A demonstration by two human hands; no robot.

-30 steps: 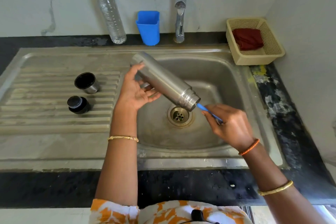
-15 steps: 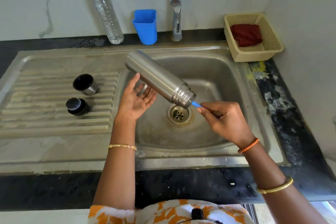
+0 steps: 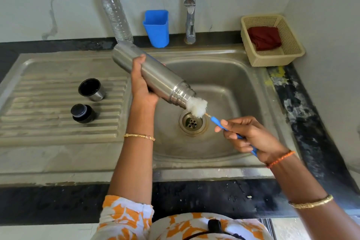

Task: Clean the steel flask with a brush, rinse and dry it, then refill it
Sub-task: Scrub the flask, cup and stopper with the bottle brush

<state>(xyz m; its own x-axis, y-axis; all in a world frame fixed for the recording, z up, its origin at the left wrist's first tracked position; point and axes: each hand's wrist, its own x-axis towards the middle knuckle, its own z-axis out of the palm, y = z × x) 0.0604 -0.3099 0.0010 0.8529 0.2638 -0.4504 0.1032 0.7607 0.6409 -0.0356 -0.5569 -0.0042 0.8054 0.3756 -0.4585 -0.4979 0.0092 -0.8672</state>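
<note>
Steel flask (image 3: pixel 155 76) in left hand (image 3: pixel 141 87), brush (image 3: pixel 196 106) in right hand (image 3: pixel 251 136)

Yellow basket (image 3: pixel 288 52) — red cloth (image 3: pixel 265 38) inside.

i see the steel flask (image 3: pixel 153 77) tilted mouth-down over the sink basin, cap off, and the brush (image 3: pixel 196 107), its white bristles fluffed out right at the mouth, blue handle trailing lower right.

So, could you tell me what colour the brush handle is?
Blue brush handle, clearest in the head view.
</note>
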